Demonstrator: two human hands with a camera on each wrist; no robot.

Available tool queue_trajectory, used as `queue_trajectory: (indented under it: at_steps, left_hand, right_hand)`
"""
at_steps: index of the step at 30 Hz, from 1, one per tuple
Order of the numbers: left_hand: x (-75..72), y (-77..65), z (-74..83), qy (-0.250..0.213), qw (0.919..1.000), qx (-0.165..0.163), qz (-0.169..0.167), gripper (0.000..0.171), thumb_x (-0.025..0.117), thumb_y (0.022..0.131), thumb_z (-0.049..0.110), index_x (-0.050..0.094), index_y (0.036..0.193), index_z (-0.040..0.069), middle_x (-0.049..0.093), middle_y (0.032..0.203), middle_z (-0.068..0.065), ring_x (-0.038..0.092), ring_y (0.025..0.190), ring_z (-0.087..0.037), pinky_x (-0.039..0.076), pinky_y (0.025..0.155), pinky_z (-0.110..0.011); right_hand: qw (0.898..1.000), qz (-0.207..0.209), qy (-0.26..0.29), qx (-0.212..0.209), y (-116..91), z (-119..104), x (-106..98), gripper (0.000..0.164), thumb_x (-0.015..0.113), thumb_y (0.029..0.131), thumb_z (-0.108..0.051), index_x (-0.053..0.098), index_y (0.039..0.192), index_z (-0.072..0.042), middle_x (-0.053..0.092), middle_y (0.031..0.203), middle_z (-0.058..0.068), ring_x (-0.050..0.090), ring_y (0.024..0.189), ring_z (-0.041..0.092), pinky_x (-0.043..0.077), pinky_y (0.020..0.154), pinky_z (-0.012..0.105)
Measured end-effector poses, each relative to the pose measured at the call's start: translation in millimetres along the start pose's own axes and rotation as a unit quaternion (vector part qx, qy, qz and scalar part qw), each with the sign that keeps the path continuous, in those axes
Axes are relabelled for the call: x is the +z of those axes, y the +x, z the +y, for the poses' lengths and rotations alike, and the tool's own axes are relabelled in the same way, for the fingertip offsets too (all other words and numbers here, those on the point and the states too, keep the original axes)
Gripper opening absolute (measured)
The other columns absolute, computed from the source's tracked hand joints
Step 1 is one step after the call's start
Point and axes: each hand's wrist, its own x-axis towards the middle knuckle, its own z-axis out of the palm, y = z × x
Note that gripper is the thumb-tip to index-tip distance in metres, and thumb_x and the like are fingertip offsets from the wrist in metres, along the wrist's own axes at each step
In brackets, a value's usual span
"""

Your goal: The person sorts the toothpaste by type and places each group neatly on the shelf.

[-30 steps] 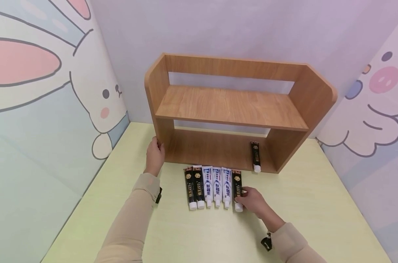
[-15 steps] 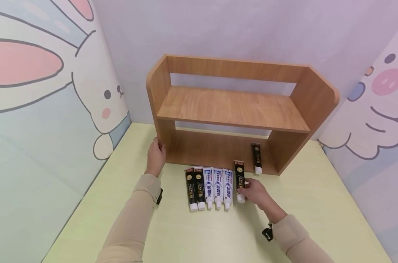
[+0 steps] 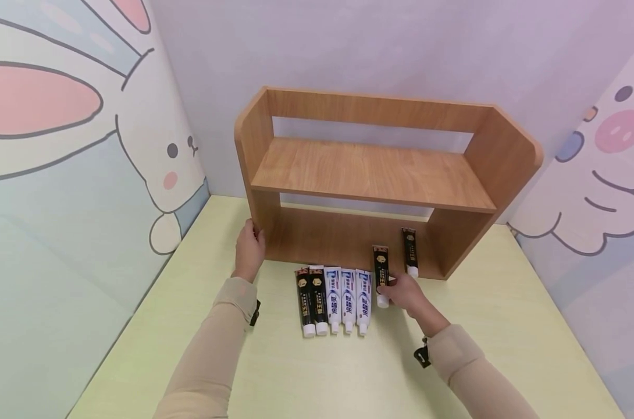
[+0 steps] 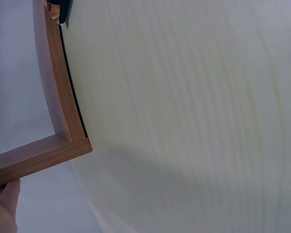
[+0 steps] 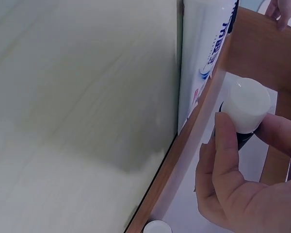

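My right hand (image 3: 407,293) pinches a black toothpaste tube (image 3: 381,267) near its white cap, thumb and fingers on either side. In the right wrist view the white cap (image 5: 250,104) faces the camera, and the hand hides most of the tube. The tube's far end overlaps the lower board of a wooden shelf (image 3: 327,233). My left hand (image 3: 249,250) grips the shelf's left side panel near the bottom; its thumb (image 4: 8,198) shows at the panel in the left wrist view. Another black toothpaste tube (image 3: 409,247) lies on the lower board at the right, cap toward me.
In front of the shelf, two black toothpaste tubes (image 3: 319,299) and three white toothpaste tubes (image 3: 348,297) lie side by side on the pale table (image 3: 317,378). The shelf's upper board (image 3: 369,171) is above. Cartoon-printed walls (image 3: 181,93) stand close around.
My right hand has lifted the black tube from the right end of the row and moved it forward to the shelf's front edge. My left hand stays on the panel.
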Motion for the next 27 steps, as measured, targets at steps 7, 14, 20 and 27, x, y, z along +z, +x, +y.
queue_trajectory:
  at_steps: [7,14,20,27]
  left_hand:
    - [-0.3,0.4,-0.1,-0.002,1.0000,0.003,0.000,0.033,0.051,0.102,0.009,0.043,0.131,-0.002,0.053,0.122,-0.022,0.055,0.108,-0.035,0.049,0.091,-0.050]
    - [0.4,1.7,-0.4,-0.005,1.0000,0.002,0.001,0.033,0.052,0.101,0.009,0.043,0.131,-0.001,0.053,0.123,-0.022,0.055,0.108,-0.036,0.049,0.091,-0.050]
    - [0.6,2.0,-0.4,-0.016,0.9997,-0.013,-0.011,0.037,0.052,0.102,0.010,0.040,0.136,0.001,0.051,0.130,-0.020,0.053,0.114,-0.035,0.047,0.094,-0.051]
    - [1.4,0.9,-1.6,-0.009,0.9999,-0.013,-0.006,0.036,0.053,0.101,0.010,0.041,0.134,0.001,0.052,0.128,-0.020,0.054,0.112,-0.034,0.048,0.093,-0.050]
  right_hand:
    - [1.000,0.003,0.002,-0.007,14.5,-1.5,-1.5,0.049,0.063,0.092,-0.006,0.045,0.135,0.009,0.057,0.112,0.025,0.056,0.090,0.031,0.055,0.070,0.035]
    - [1.000,0.016,0.004,-0.013,30.4,-2.3,-4.2,0.056,0.063,0.092,-0.006,0.039,0.139,0.013,0.055,0.118,0.030,0.058,0.093,0.031,0.056,0.073,0.036]
    - [0.999,0.028,-0.014,-0.016,43.4,-2.4,-5.9,0.059,0.063,0.093,-0.010,0.038,0.140,0.013,0.052,0.123,0.031,0.057,0.095,0.032,0.055,0.074,0.037]
    - [0.998,0.049,-0.045,-0.017,56.5,-0.5,-7.3,0.054,0.063,0.093,-0.014,0.045,0.136,0.012,0.055,0.120,0.028,0.055,0.095,0.033,0.051,0.075,0.040]
